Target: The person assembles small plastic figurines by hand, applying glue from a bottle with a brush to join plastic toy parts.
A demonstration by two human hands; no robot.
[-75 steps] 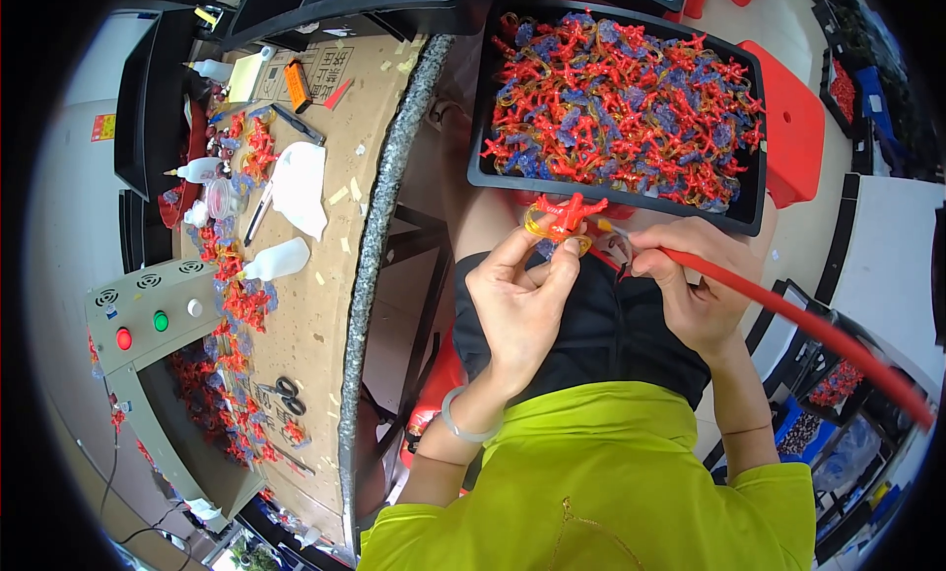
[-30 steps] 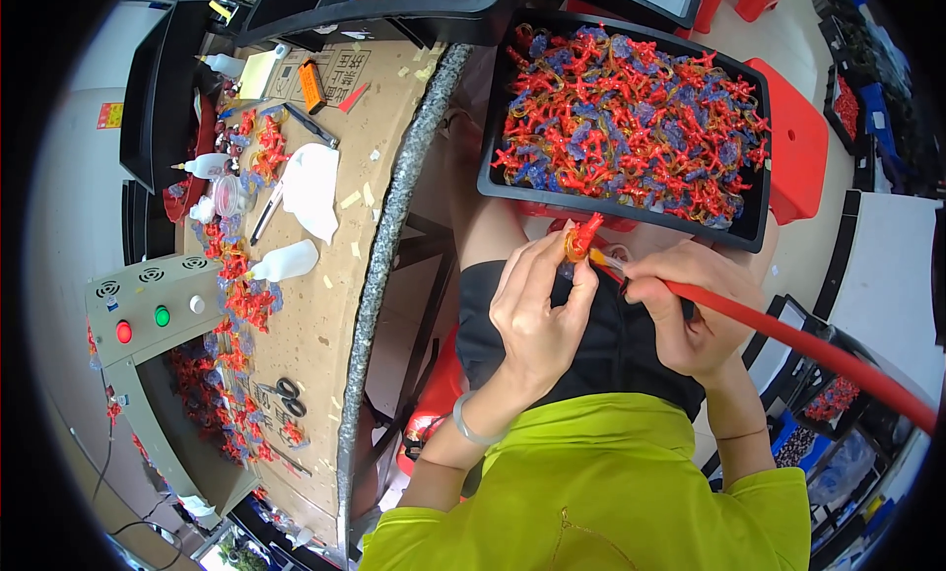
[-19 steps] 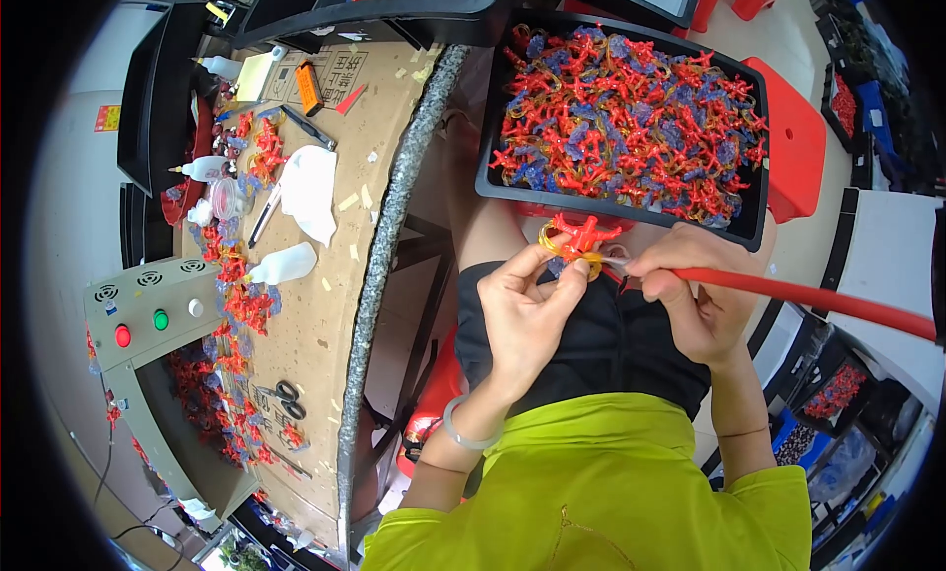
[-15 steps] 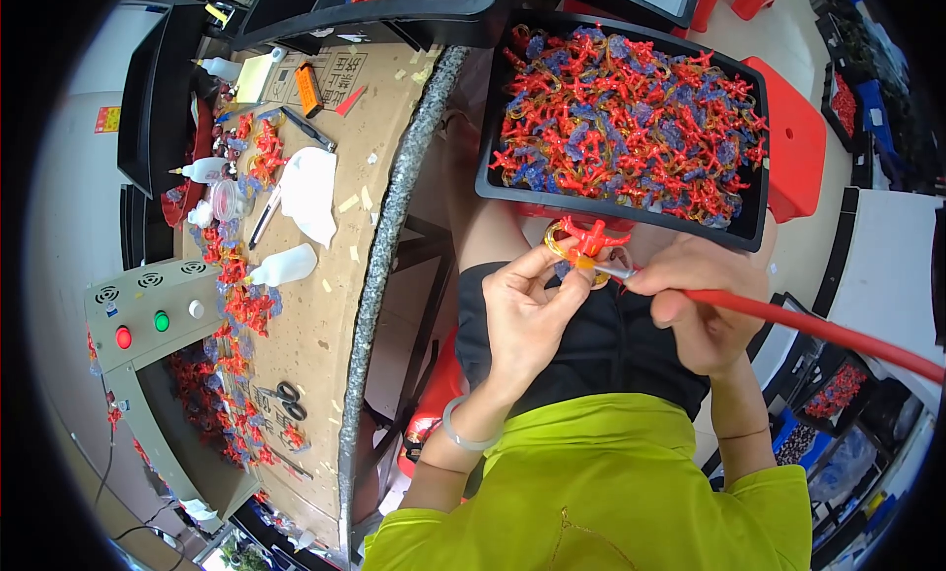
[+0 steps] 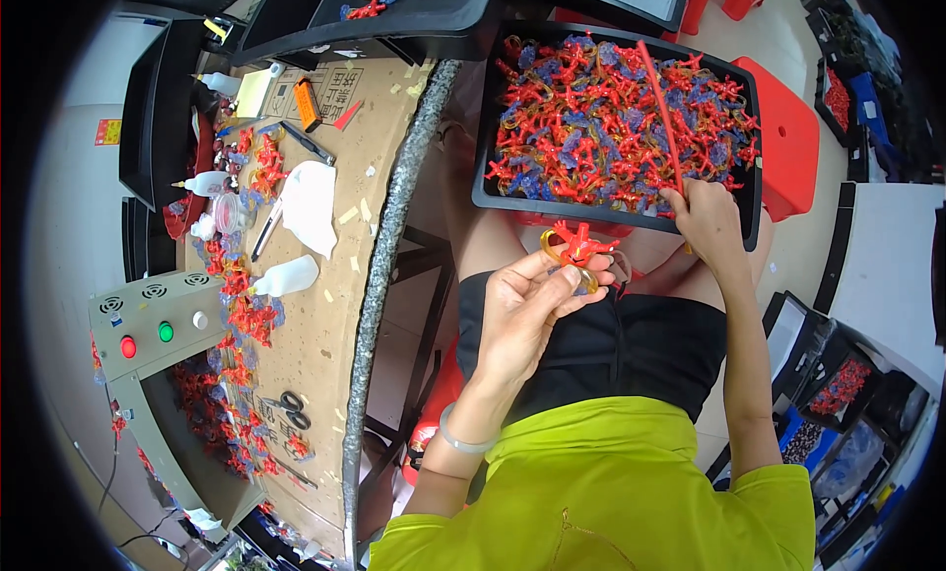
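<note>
The left hand (image 5: 522, 310) held a small red moulded plastic figure on a translucent amber ring (image 5: 574, 248) over the lap, just short of the black plastic tray (image 5: 480, 137); its fingers (image 5: 576, 275) were pinched closed on the ring's lower side. The right hand (image 5: 708, 216) rested at the tray's near rim, closed about a thin red plastic rod (image 5: 662, 108) that lay across the heaped red, blue and amber pieces (image 5: 591, 128). The figure appeared light and fairly stiff, with thin limbs likely to snap or bend. The ring or body looked the safer place to hold. The cardboard-topped bench (image 5: 340, 305) stood to the left.
</note>
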